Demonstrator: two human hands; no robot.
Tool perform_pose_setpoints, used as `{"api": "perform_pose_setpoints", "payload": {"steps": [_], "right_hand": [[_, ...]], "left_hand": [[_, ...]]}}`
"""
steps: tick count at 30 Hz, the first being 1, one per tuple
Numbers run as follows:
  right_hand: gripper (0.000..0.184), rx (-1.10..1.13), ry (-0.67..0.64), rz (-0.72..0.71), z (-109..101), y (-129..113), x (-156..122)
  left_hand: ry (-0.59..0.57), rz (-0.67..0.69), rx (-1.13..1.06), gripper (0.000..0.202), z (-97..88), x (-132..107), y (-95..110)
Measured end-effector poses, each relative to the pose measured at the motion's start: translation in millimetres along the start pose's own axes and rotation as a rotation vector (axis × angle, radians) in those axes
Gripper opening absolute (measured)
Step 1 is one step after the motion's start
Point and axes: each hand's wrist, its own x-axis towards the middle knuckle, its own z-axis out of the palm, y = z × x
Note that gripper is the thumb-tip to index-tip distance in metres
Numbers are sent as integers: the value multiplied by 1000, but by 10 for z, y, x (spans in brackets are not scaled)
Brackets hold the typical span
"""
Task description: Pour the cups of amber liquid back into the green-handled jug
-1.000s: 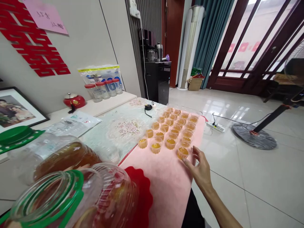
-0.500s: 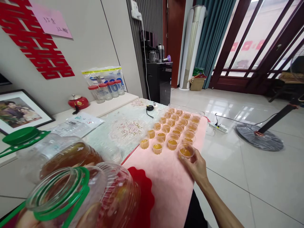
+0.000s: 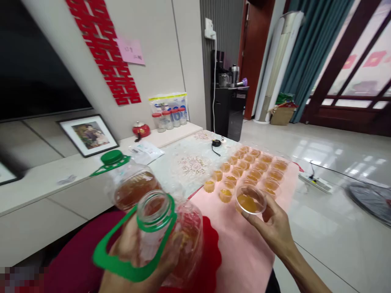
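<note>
My left hand [image 3: 130, 240] is wrapped round a clear plastic jug [image 3: 194, 240] holding amber liquid. The jug's uncapped mouth tilts toward me, and its green carrying ring [image 3: 119, 266] hangs over the hand. Between thumb and fingers, my right hand [image 3: 275, 228] grips a clear plastic cup [image 3: 249, 200] with amber liquid in the bottom, tipped slightly toward me. Just beyond it, rows of similar filled cups [image 3: 225, 195] stand on a pink sheet [image 3: 235, 248]. Behind the held jug is a second jug [image 3: 137, 189] with a green cap [image 3: 111, 156].
A red scalloped mat [image 3: 210, 252] lies under the held jug. A black tape measure [image 3: 216, 143] rests on the flowered tablecloth [image 3: 183, 150]. Lidded jars [image 3: 167, 121], a red pot [image 3: 141, 129] and a framed photo [image 3: 88, 134] stand along the cabinet. A power strip [image 3: 316, 182] lies on the floor.
The view has swung left. My right hand has lifted the cup off the pink sheet and brought it nearer the jug. My left hand still grips the jug.
</note>
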Motion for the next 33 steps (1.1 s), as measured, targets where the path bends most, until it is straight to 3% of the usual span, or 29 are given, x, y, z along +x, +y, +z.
{"api": "perform_pose_setpoints", "payload": {"steps": [3,7,12,15,17,22,29,33], "right_hand": [[48,-31,-52,-151,121,-279,279],[50,-63,-124,-294,308,-652,620],[47,-73,-200,-507,546,-1106,892],[43,-136,-205,-639,643,-1303,978],[42,-166,-198,-710,683,-1381,1018],[42,-218,-224,-839,724,-1456,1094],[46,-242,-279,-949,738,-1517,1133],[44,-236,-300,-990,736,-1523,1149]], "left_hand": [[-28,62,-43,37,29,20,224],[25,62,26,21,71,81,444],[41,172,65,10,61,99,514],[111,226,90,8,83,91,524],[145,252,119,7,98,99,537],[89,331,192,6,82,137,553],[49,210,142,8,75,134,522],[74,225,136,8,79,125,531]]}}
